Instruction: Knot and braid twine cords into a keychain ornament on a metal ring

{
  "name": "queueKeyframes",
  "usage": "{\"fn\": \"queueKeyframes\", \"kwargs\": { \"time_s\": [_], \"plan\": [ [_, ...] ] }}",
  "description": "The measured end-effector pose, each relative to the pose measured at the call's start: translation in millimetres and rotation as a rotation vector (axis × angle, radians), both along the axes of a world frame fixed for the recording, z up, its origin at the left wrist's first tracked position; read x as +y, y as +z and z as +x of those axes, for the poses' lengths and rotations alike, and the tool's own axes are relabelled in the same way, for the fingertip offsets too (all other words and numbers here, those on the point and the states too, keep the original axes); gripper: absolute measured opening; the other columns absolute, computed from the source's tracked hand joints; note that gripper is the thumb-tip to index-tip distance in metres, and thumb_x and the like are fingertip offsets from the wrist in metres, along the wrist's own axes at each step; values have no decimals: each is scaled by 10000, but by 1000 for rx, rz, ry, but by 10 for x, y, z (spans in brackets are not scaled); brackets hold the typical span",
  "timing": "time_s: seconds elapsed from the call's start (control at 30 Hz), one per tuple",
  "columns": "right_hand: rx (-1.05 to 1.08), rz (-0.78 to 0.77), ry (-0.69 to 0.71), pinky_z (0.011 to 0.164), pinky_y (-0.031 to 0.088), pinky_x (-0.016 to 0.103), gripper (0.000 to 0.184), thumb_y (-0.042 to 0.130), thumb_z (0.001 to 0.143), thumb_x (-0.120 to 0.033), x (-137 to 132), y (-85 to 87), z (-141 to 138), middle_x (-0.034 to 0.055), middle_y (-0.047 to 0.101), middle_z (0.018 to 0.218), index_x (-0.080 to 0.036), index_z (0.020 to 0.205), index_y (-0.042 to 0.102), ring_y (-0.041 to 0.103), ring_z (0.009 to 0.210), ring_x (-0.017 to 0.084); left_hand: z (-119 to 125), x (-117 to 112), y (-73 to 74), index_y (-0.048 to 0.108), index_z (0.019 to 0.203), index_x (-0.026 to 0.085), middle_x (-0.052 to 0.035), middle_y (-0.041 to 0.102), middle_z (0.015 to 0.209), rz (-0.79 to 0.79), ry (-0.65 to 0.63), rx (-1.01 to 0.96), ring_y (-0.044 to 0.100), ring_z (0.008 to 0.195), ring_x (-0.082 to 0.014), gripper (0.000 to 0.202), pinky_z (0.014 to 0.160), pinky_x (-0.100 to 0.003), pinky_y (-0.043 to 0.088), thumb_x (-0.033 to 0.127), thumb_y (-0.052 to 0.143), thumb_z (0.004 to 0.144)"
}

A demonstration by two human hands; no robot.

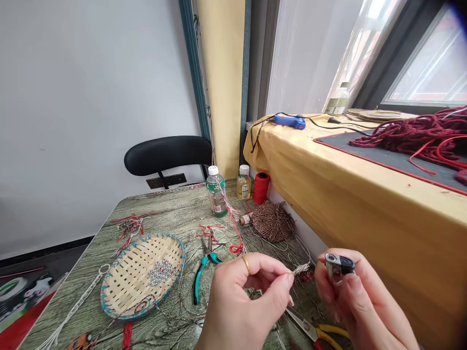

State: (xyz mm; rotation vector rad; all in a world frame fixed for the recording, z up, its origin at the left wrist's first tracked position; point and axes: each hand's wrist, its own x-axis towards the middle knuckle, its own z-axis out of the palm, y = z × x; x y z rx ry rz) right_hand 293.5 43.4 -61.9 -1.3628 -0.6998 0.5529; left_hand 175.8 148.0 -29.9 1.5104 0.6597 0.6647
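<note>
My left hand (248, 301) pinches a thin, pale braided cord (301, 269) between thumb and index finger; a short end sticks out to the right. My right hand (368, 301) is closed around a black and silver lighter (340, 265), its metal top facing up and no flame visible. A small gap separates the lighter from the cord's end. Below and between the hands lie scissors (305, 324) with yellow and red handles, partly hidden. Just left of my left hand, teal-handled pliers (199, 279) rest on the wood-grain table.
A woven bamboo basket (126, 270) holds silvery beads (161, 273). Farther back stand a green-labelled bottle (217, 194), a small jar (243, 184) and a red thread spool (261, 188), near a coiled brown mat (273, 221). A yellow-draped ledge (328, 194) rises at right.
</note>
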Motion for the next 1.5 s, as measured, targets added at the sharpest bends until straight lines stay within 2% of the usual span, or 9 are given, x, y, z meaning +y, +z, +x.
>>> {"fn": "queueKeyframes", "kwargs": {
  "time_s": [0.17, 0.3, 0.43, 0.6, 0.9, 1.07, 1.3, 1.4, 1.5],
  "plan": [
    [71, -10, 46, 359, 286, 172, 339, 646, 677, -458, 17, 27, 1, -55, 365, 487, -237, 934, 661, 307, 411, 70, -32, -11, -10, 644, 658, 149, 5, 634, 567, 473, 67, -63, 566, 517, -92, 110, 518, -178, 461, 68, 572, 679],
    [47, -21, 83, 440, 391, 185, 163, 713, 648, -298, 118, 137, -87, -23, 521, 567, -287, 810, 716, 466, 485, 94, -34, -14, -9, 635, 667, 140, 6, 631, 569, 621, 75, -128, 567, 527, -90, 124, 519, -174, 462, 34, 571, 672],
    [-49, 115, 86, 529, 459, 216, 71, 671, 694, -218, 187, 215, -129, 1, 612, 643, -268, 669, 714, 556, 581, 136, -19, -33, 33, 642, 629, 150, 15, 628, 544, 486, 75, -70, 557, 502, -88, 92, 502, -168, 456, 72, 609, 664],
    [-57, 102, -16, 374, 334, 184, 68, 685, 681, -227, 169, 173, -47, 6, 555, 591, -212, 615, 685, 425, 471, 95, -22, -31, 68, 656, 600, 162, -4, 634, 556, 228, 29, 33, 552, 514, -107, 85, 507, -189, 449, 139, 611, 668],
    [-225, 239, 83, 490, 417, 232, 117, 695, 679, -199, 179, 113, 13, 6, 551, 655, -281, 758, 721, 495, 594, 137, -2, -22, 114, 614, 579, 145, 18, 563, 451, -264, -55, 41, 507, 434, -82, 84, 440, -167, 390, 203, 629, 637],
    [-328, 209, 12, 461, 389, 223, 88, 642, 724, -168, 214, 157, -25, -2, 532, 630, -234, 675, 674, 485, 582, 133, 15, -9, 91, 624, 601, 143, 15, 576, 476, -269, -67, 41, 504, 449, -77, 76, 445, -160, 389, 208, 640, 637],
    [-279, 155, 2, 371, 293, 215, 196, 583, 777, -208, 215, 164, -37, -6, 453, 595, -187, 583, 588, 409, 484, 104, 46, -33, 81, 649, 606, 147, -9, 628, 547, -72, -8, 39, 515, 482, -93, 59, 472, -177, 413, 185, 627, 645],
    [-206, 165, -41, 381, 279, 219, 223, 627, 743, -272, 202, 146, -39, -11, 428, 544, -177, 545, 585, 378, 469, 101, 54, -31, 98, 647, 601, 148, -7, 630, 551, -61, 15, 38, 511, 481, -90, 62, 467, -173, 409, 183, 622, 646],
    [-34, 168, -17, 371, 238, 216, 293, 552, 760, -470, 152, 75, -27, -40, 366, 467, -193, 677, 600, 298, 418, 91, 63, -15, 110, 640, 597, 145, 3, 611, 518, -84, 18, 33, 505, 460, -83, 69, 453, -166, 405, 185, 620, 650]
  ]
}}
